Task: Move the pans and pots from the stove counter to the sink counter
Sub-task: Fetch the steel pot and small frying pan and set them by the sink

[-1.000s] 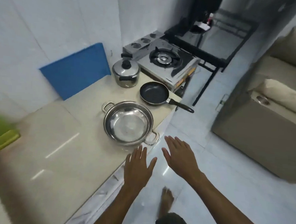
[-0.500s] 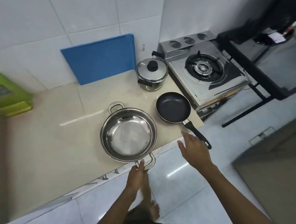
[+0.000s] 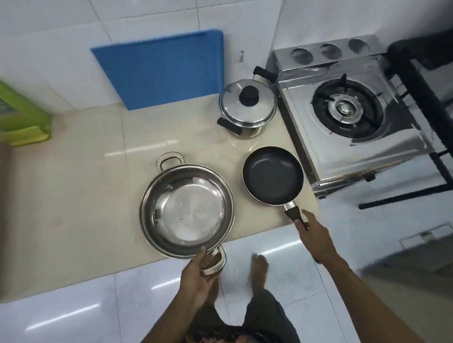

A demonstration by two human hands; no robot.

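A wide, empty steel pot point(image 3: 187, 212) with two loop handles sits at the front edge of the beige counter point(image 3: 75, 189). My left hand point(image 3: 199, 277) is closed around its near handle. Right of it lies a black frying pan point(image 3: 272, 175), its handle pointing off the counter edge. My right hand point(image 3: 315, 235) wraps the end of that handle. Behind them a small lidded steel pot point(image 3: 246, 106) with black handles and a black knob stands by the stove.
A single-burner steel gas stove point(image 3: 346, 112) stands right of the counter on a black frame. A blue board point(image 3: 162, 68) leans on the tiled wall. A green container point(image 3: 15, 115) sits at the far left. White floor tiles and my bare feet are below.
The view has swung down over the counter. My left hand reached the steel pot's near handle and closed on it; my right hand moved onto the frying pan's handle.
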